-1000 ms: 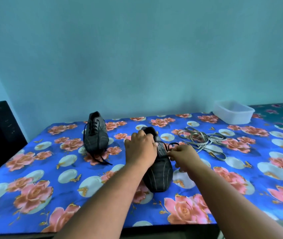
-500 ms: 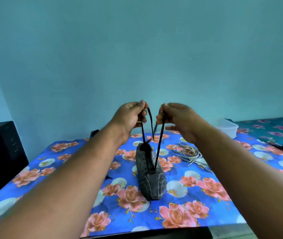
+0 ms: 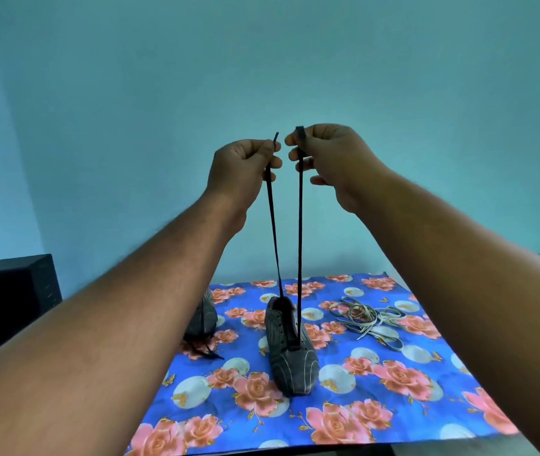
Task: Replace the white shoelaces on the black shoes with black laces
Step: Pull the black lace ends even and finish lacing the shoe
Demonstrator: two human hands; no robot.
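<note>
Black lace (image 3: pixel 299 245) is running taut from the near eyelets of the striped black shoe (image 3: pixel 290 350), which is standing at the middle of the floral cloth (image 3: pixel 377 419). Left hand (image 3: pixel 240 171) and right hand (image 3: pixel 329 159) are each pinching one end, held high. Matching the tips evenly before crossing should be keeping both sides equal. White laces (image 3: pixel 372 320) are lying right; the other shoe (image 3: pixel 202 317) is sitting left.

left hand (image 3: pixel 240 169) pinches one black lace (image 3: pixel 299 245) end | right hand (image 3: pixel 331 159) pinches the other | shoe (image 3: pixel 290 350) below both hands | white laces (image 3: pixel 369 319) lower right of right hand
</note>
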